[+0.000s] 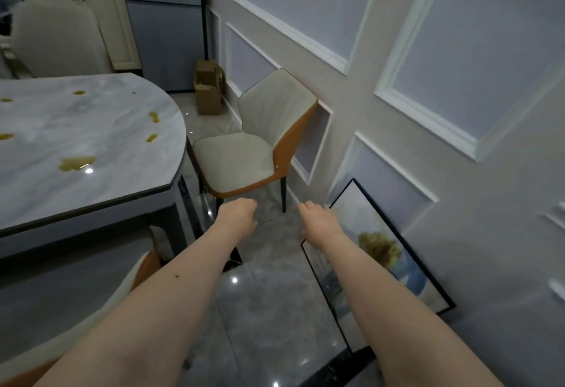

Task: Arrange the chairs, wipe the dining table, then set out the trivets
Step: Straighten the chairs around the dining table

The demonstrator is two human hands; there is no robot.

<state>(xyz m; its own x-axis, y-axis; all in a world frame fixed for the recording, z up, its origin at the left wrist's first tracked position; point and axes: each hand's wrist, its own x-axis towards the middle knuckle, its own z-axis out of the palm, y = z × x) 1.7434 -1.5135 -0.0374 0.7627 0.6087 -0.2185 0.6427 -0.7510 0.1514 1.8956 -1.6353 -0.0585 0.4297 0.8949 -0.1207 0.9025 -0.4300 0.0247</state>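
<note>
A cream-upholstered dining chair with an orange shell back and dark legs stood on the glossy grey tiled floor, its backrest against the panelled wall and its seat just beside the rounded end of the grey marble-topped surface. Yellowish-brown spills lay scattered over that surface. Both bare arms reached toward the chair, neither touching it. The left hand hung with fingers loosely curled, holding nothing; the right hand was relaxed with fingers pointing forward, also holding nothing. A black-framed picture leaned against the wall on the right. A brown cardboard box stood behind the chair. Another cream chair stood at the surface's far side.
</note>
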